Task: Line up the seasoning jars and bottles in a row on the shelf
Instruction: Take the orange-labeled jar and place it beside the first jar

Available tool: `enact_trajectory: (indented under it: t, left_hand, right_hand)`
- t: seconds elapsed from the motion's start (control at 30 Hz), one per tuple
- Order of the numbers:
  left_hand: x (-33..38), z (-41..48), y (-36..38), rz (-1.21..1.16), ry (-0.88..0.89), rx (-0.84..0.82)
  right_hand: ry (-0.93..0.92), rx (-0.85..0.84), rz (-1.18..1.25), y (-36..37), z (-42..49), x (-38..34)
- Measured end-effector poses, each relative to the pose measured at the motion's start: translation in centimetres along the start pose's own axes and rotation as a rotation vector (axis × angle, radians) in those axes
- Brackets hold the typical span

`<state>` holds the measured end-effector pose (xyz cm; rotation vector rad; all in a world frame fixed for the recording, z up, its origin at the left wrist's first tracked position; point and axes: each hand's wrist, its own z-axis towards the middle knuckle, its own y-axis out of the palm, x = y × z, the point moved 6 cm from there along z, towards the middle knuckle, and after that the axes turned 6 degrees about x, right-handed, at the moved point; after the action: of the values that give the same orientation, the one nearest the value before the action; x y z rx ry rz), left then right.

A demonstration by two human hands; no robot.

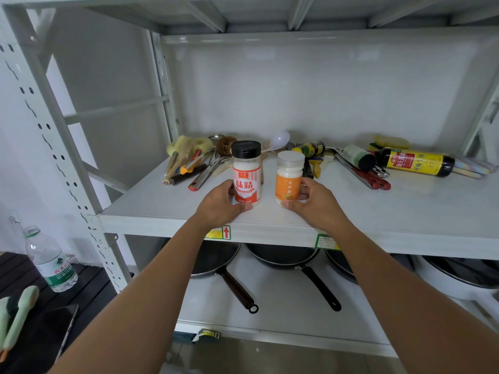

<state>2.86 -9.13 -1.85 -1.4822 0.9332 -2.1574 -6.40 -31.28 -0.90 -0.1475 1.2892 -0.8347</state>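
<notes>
Both forearms reached up from the bottom of the head view toward the white metal shelf (405,211). Left hand (220,205) had its grip wrapped around the base of the red-label jar (247,175), thumb in front and fingers curled behind. And that jar stood upright near the shelf's front edge: clear plastic, black flip cap, white powder inside, a red and white label with big white characters. Right hand (314,202) had its grip clamped on the orange-label jar (289,179), thumb at the bottom front, fingers around the right side. This one was shorter, also upright, with a white screw lid, white grains up top and an orange label with small white script. The two jars stood side by side, a narrow gap between them, roughly level with each other.

Further back, more seasoning lay on its side: a dark soy sauce bottle (415,161) with a yellow and red label at the far right, a green-label jar (359,157) with a black cap just left of it, and a small yellow-capped bottle (309,149) behind the orange-label jar. Kitchen utensils (194,164) were heaped at the back left. Below the shelf, black pans (280,256) rested on the lower tier. Off to the left a water bottle (50,259) stood on a dark surface.
</notes>
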Motion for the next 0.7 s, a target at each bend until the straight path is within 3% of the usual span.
enact_trajectory:
  t: [0.7]
  left_hand:
    - [0.13, -0.09, -0.08, 0.014, 0.002, -0.028]
  right_hand:
    - [-0.022, 0.003, 0.004, -0.12, 0.11, -0.02]
